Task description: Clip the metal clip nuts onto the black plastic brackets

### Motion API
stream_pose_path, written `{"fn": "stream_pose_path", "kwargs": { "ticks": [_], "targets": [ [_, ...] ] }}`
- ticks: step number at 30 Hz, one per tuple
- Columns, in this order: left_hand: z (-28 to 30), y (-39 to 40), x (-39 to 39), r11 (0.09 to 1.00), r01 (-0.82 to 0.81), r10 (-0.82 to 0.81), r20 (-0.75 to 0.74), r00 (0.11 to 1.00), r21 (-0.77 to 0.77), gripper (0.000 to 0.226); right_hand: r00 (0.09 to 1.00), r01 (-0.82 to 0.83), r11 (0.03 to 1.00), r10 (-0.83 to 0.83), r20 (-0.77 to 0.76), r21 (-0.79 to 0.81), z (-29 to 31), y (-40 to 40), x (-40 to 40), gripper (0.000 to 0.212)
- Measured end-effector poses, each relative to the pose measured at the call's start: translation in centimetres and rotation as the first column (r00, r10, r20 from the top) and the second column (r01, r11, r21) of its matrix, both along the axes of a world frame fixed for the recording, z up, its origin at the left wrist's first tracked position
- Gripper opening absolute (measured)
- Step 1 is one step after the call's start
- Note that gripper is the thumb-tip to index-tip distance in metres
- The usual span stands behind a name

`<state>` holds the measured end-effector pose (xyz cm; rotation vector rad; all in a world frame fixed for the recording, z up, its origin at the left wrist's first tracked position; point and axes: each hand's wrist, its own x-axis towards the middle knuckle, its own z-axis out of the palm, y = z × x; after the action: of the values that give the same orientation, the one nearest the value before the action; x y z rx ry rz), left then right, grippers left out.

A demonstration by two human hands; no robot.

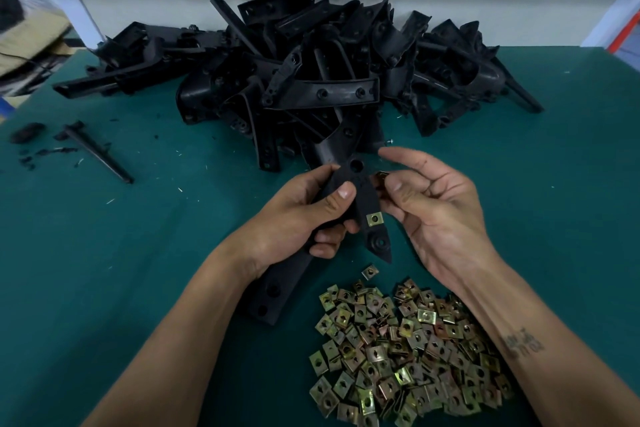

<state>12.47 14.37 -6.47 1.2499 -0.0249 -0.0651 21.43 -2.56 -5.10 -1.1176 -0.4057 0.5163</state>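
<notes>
My left hand [304,215] grips a black plastic bracket [362,196] above the table, thumb pressed on its upper face. One brass-coloured clip nut [374,219] sits clipped on the bracket's right edge. My right hand [429,198] pinches another clip nut [381,176] between thumb and fingers, right beside the bracket's edge near its round hole. A heap of loose clip nuts [408,350] lies on the table under my right forearm.
A big pile of black brackets [311,80] fills the back of the green table [138,253]. A single black stick-like part [97,152] and black scraps lie at the left. One stray clip nut [369,271] sits above the heap.
</notes>
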Motion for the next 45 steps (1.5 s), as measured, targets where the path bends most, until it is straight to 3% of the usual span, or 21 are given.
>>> {"fn": "stream_pose_path", "kwargs": {
  "ticks": [8, 13, 19, 24, 37, 45],
  "targets": [
    [0.0, 0.0, 0.0, 1.000, 0.002, -0.002, -0.016, 1.000, -0.006, 0.036, 0.999, 0.025, 1.000, -0.025, 0.047, 0.014, 0.6, -0.2, -0.2, 0.016],
    [0.0, -0.1, 0.0, 1.000, -0.002, 0.002, -0.017, 1.000, -0.006, 0.024, 0.999, 0.039, 0.999, -0.039, 0.023, 0.005, 0.5, 0.0, -0.3, 0.016],
    [0.0, 0.0, 0.2, 1.000, 0.005, -0.005, -0.018, 1.000, -0.002, 0.028, 0.999, 0.007, 1.000, -0.007, -0.037, 0.007, 0.7, -0.1, -0.4, 0.032],
    [-0.1, 0.1, 0.2, 1.000, 0.008, -0.009, -0.029, 1.000, -0.016, 0.036, 0.997, 0.044, 0.999, -0.042, -0.058, 0.028, 0.7, 0.0, -0.8, 0.031],
    [-0.3, 0.1, 0.2, 1.000, 0.002, -0.002, -0.029, 1.000, -0.006, 0.041, 0.990, 0.114, 0.993, -0.111, 0.089, -0.027, 1.3, -0.3, -1.5, 0.028],
    [-0.2, 0.1, 0.1, 1.000, -0.001, 0.001, -0.014, 1.000, -0.005, 0.028, 0.980, 0.195, 0.979, -0.193, 0.044, -0.060, 1.5, 0.0, -2.2, 0.022]
  ]
}}
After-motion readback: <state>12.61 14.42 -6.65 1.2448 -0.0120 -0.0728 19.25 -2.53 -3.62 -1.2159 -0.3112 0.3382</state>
